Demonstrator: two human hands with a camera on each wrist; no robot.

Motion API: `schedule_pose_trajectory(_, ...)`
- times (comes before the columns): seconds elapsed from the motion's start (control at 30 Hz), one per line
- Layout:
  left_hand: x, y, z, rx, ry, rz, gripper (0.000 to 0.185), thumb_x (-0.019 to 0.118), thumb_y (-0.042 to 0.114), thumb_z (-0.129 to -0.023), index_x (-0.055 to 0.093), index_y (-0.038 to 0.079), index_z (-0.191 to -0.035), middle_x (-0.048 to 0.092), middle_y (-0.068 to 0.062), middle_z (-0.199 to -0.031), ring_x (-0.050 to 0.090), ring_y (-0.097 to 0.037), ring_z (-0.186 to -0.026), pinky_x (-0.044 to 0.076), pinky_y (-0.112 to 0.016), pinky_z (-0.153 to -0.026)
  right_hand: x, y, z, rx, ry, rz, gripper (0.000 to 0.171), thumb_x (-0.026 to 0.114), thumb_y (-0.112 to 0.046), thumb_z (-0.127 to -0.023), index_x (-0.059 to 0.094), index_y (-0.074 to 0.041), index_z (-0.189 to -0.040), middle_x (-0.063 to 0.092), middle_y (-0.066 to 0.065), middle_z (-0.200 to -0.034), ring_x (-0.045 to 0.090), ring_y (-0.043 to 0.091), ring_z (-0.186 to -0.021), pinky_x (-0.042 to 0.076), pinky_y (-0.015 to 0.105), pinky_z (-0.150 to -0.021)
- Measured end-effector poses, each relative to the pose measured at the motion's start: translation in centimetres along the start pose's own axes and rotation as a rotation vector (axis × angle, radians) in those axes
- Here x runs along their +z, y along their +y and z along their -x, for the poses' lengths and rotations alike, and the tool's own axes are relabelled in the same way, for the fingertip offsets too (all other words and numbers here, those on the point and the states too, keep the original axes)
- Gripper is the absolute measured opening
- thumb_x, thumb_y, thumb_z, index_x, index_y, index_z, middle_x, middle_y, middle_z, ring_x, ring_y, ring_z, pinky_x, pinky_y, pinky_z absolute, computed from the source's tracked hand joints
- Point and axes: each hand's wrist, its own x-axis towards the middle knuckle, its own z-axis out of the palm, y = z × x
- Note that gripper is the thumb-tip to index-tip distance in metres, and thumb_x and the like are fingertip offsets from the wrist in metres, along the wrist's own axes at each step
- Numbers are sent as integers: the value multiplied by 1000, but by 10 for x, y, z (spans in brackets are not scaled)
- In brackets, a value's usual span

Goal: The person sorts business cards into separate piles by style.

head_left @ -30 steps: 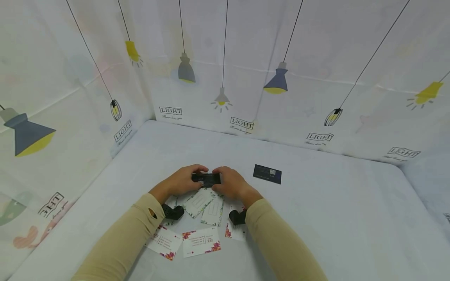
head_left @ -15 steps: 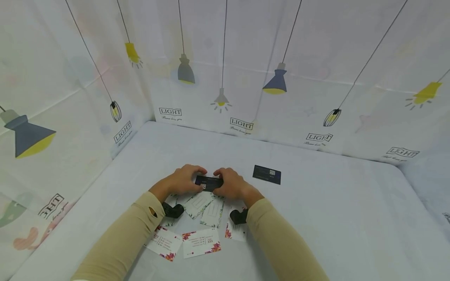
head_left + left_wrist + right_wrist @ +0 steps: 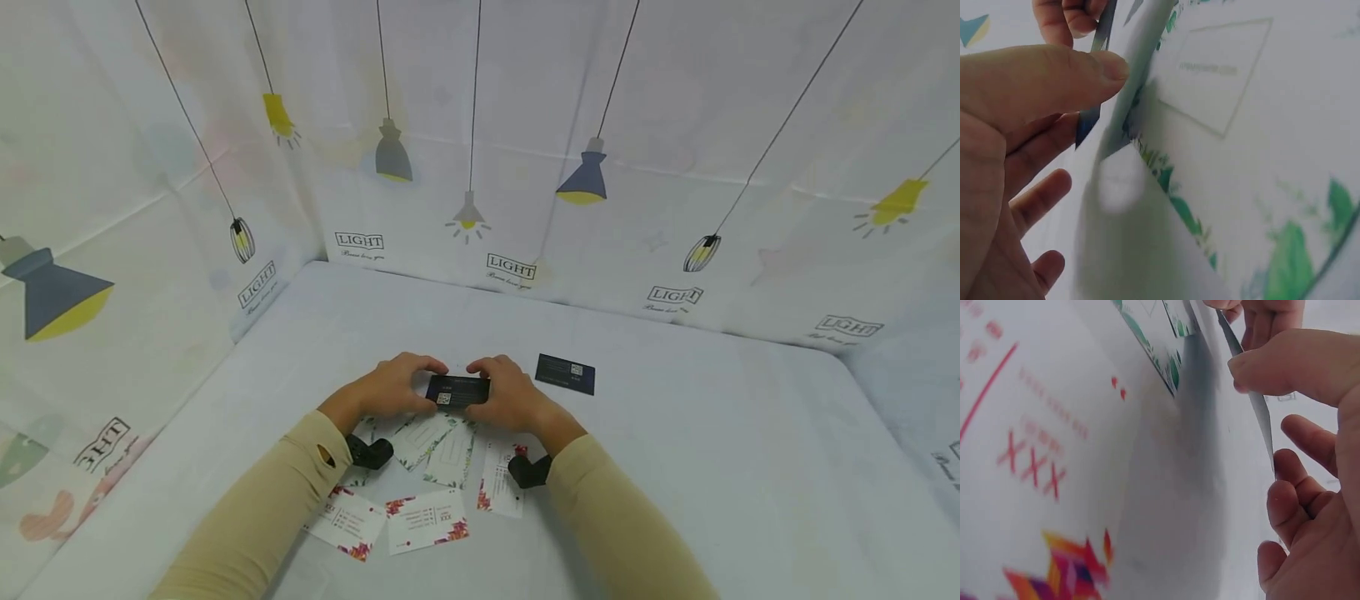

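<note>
Since a second ago our hands and the dark card (image 3: 457,390) have drifted a bit right, QR side now up. Left hand (image 3: 390,387) and right hand (image 3: 510,396) each pinch an end, holding it just above the floral cards (image 3: 435,437) near the table's (image 3: 750,467) front edge. Looks like we're mid-carry; next it needs laying beside the other dark card (image 3: 566,373).

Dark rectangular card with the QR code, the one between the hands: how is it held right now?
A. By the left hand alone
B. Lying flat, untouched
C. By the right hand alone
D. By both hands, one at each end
D: the head view shows the left hand and right hand each pinching one end of the dark rectangular card above the table.
</note>
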Motion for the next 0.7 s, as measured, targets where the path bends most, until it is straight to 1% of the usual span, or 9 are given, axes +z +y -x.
schedule_pose_trajectory(0.1,1,6,-4,27,17,-5,56,80,22,-84,60,14,-136,54,-7,-140,41,-31,-136,30,-56,-108,-4,5,6,0,35,38,59,75,-26,-84,55,-12,-137,52,11,-128,48,28,-113,38,50,-101)
schedule_pose_trajectory(0.17,2,10,-7,52,30,-10,55,80,22,-85,60,13,-136,55,-6,-140,42,-30,-136,29,-57,-109,-6,7,11,0,51,41,58,75,-25,-84,55,-12,-137,51,12,-131,47,29,-114,37,50,-101)
schedule_pose_trajectory(0.3,5,19,-13,92,44,-9,54,78,23,-85,60,14,-136,55,-6,-140,42,-28,-135,27,-58,-108,-15,14,23,7,70,20,60,76,-23,-86,53,-9,-140,49,11,-136,49,27,-117,40,45,-104)
schedule_pose_trajectory(0.4,6,29,-16,106,55,-21,53,77,24,-86,60,15,-136,53,-7,-141,41,-28,-135,26,-58,-108,-24,20,32,1,92,2,62,79,-23,-86,52,-6,-140,50,11,-136,51,26,-119,40,44,-105)
schedule_pose_trajectory(0.6,9,46,-24,143,103,-24,54,78,28,-86,61,15,-136,54,-8,-140,41,-28,-135,23,-58,-109,-38,32,48,2,155,-44,64,79,-21,-86,51,-2,-140,52,15,-136,53,32,-121,41,49,-104)
schedule_pose_trajectory(0.7,12,52,-33,131,111,-3,55,78,29,-86,60,16,-137,53,-6,-142,40,-28,-136,23,-58,-110,-44,39,54,-10,196,-58,63,79,-20,-86,51,0,-140,53,16,-135,54,32,-119,41,49,-103)
